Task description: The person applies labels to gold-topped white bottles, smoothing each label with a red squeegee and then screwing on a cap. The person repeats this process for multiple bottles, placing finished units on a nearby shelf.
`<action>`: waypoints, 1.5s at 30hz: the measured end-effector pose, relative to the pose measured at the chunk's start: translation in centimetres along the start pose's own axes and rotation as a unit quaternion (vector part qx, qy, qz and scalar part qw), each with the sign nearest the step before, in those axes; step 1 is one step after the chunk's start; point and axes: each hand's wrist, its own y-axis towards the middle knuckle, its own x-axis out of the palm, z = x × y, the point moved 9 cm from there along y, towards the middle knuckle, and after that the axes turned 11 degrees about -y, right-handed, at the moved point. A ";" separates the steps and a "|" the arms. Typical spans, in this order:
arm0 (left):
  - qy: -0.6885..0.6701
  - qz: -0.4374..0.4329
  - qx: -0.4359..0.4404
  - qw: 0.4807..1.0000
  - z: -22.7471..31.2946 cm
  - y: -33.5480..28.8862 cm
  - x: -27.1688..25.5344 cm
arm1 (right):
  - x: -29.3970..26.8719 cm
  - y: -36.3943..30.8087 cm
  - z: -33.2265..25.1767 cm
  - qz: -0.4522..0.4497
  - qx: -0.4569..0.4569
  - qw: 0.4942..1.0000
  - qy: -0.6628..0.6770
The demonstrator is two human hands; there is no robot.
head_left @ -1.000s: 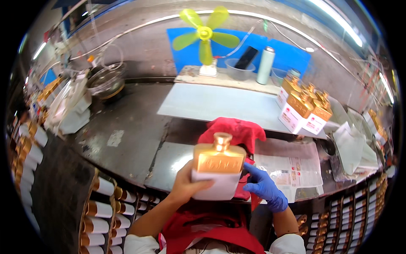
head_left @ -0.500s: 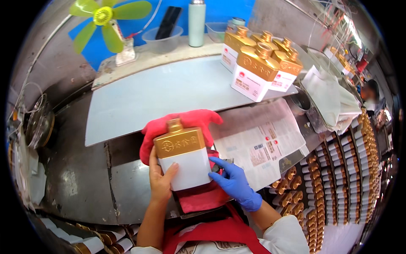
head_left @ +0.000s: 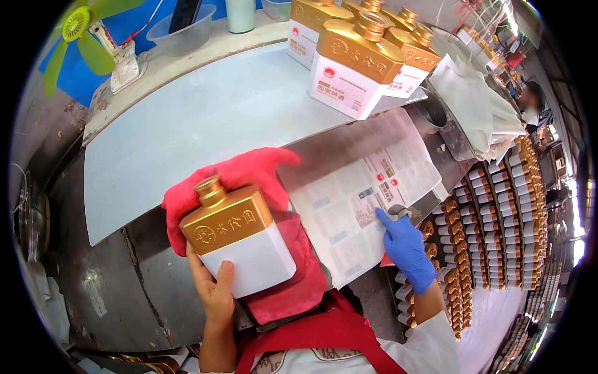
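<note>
My bare left hand (head_left: pixel 215 290) grips a flat bottle (head_left: pixel 240 237) with a gold shoulder and neck and a blank white lower body. The bottle leans back against a bunched red cloth (head_left: pixel 289 274). My right hand (head_left: pixel 405 249), in a blue glove, is at the right edge of a printed sheet (head_left: pixel 339 209). Its index finger reaches onto the sheet beside the small printed marks. A small grey wad (head_left: pixel 399 212) sits at its fingers; its exact kind does not show.
Several gold-and-white bottles with printed fronts (head_left: pixel 349 75) stand on the pale board (head_left: pixel 187 124). A green fan (head_left: pixel 81 28), a plastic tub (head_left: pixel 180 28) and a pale flask (head_left: pixel 240 14) are behind. Rows of bottles (head_left: pixel 489 218) fill the right side. A white cloth (head_left: pixel 467 103) drapes nearby.
My right hand has moved from beside the bottle to the sheet's right edge. The bottle is tilted more to the left in my left hand. The whole view has shifted.
</note>
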 end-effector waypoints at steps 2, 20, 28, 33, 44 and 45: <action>0.025 -0.001 0.011 1.000 0.2 0.0 -0.1 | 0.7 1.6 -1.1 -0.029 -0.045 0.998 -0.020; 0.045 -0.013 0.005 0.999 0.0 -0.1 0.0 | 1.2 10.6 -2.9 -0.122 -0.140 0.981 -0.057; 0.057 -0.028 0.004 0.998 0.3 0.2 0.2 | 0.0 13.7 -4.8 0.024 -0.160 0.984 0.072; 0.042 -0.020 -0.001 0.999 0.2 0.1 0.2 | 0.0 15.8 -7.8 -0.046 -0.205 0.974 0.082; 0.027 -0.044 0.012 0.999 1.0 0.5 1.0 | 0.6 17.6 -10.2 -0.112 -0.240 0.964 -0.019; 0.024 -0.045 0.015 0.999 1.1 0.4 1.1 | 0.6 17.7 -10.2 -0.103 -0.244 0.964 -0.023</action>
